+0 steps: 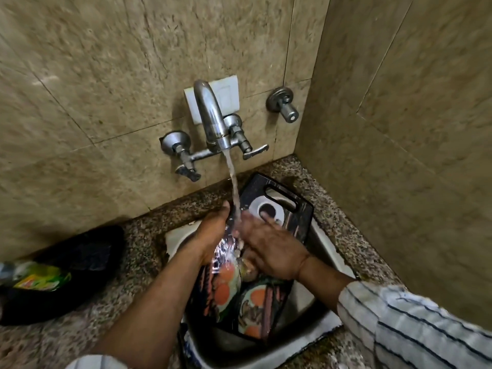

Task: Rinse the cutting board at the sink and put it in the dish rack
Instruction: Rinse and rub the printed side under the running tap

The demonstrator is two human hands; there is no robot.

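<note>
A dark printed cutting board (290,206) with a handle slot stands tilted in the steel sink (322,241), its top end leaning toward the back wall. Water runs from the chrome tap (210,121) onto the board's left side. My left hand (213,235) grips the board's left edge, thumb up along it. My right hand (269,249) lies flat on the board's face with fingers spread, under the stream. The board's lower part shows orange and green food pictures between my forearms.
A black bag (69,272) and a green-yellow packet (40,280) lie on the speckled granite counter at the left. A second valve (283,103) sticks out of the tiled wall at the right. A side wall closes off the right. No dish rack is in view.
</note>
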